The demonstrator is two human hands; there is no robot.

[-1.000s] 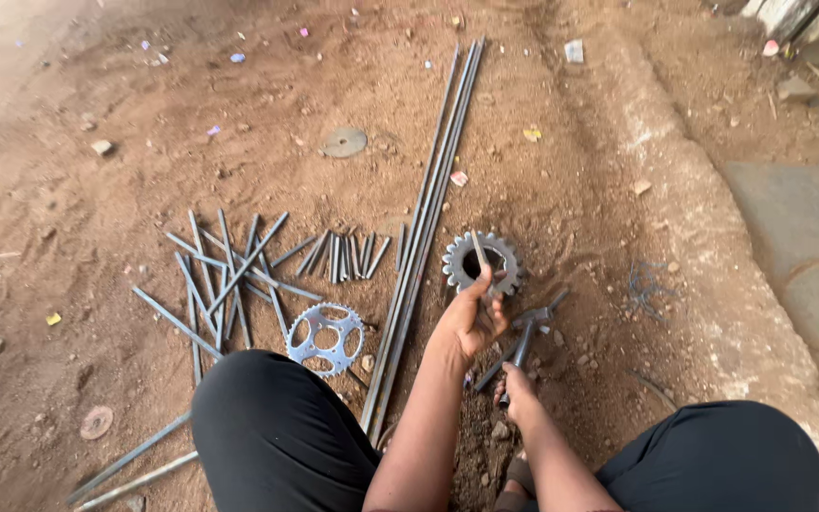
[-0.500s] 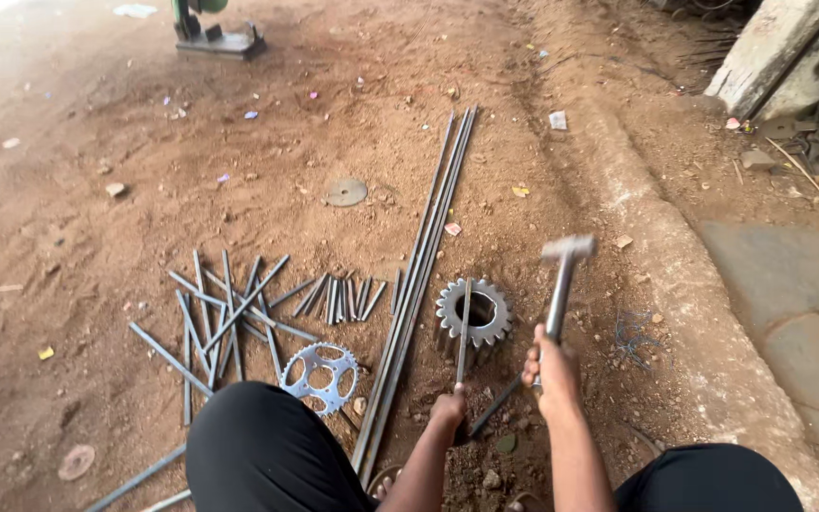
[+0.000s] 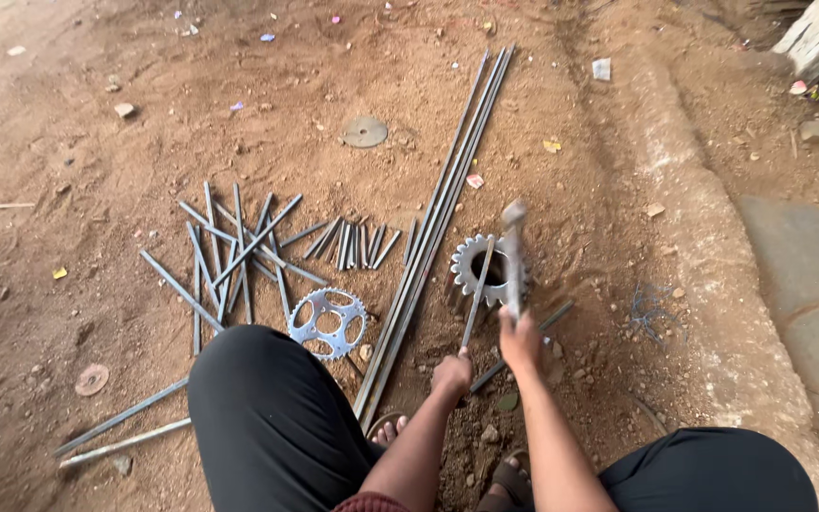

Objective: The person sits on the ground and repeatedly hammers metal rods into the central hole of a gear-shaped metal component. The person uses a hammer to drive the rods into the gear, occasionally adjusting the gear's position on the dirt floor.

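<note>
Bare reddish dirt ground [image 3: 144, 114] is serving as the work surface, with a raised concrete curb [image 3: 713, 256] running along the three o'clock side. Long steel rods [image 3: 447, 199] are lying in a bundle pointing toward one o'clock, and short cut rods [image 3: 239, 256] are lying scattered at nine o'clock. A flat sprocket [image 3: 327, 320] is resting beside the person's left knee, and a round metal disc [image 3: 365, 132] is lying at twelve o'clock.

The left hand [image 3: 452, 373] is closing in a fist around the lower end of a thin rod [image 3: 477, 292], holding it slanted so its tip is sitting in the hole of the toothed gear [image 3: 485, 268], which is lying on the dirt just at twelve o'clock of both hands. The right hand [image 3: 520, 339] is gripping the hammer [image 3: 514, 256] by its handle, the blurred head hovering just over the gear's one o'clock edge.

Compared with half a second ago, the hammer is coming down: its head, then raised out toward two o'clock, is now directly above the gear, and the right hand is sitting closer to the left.
</note>
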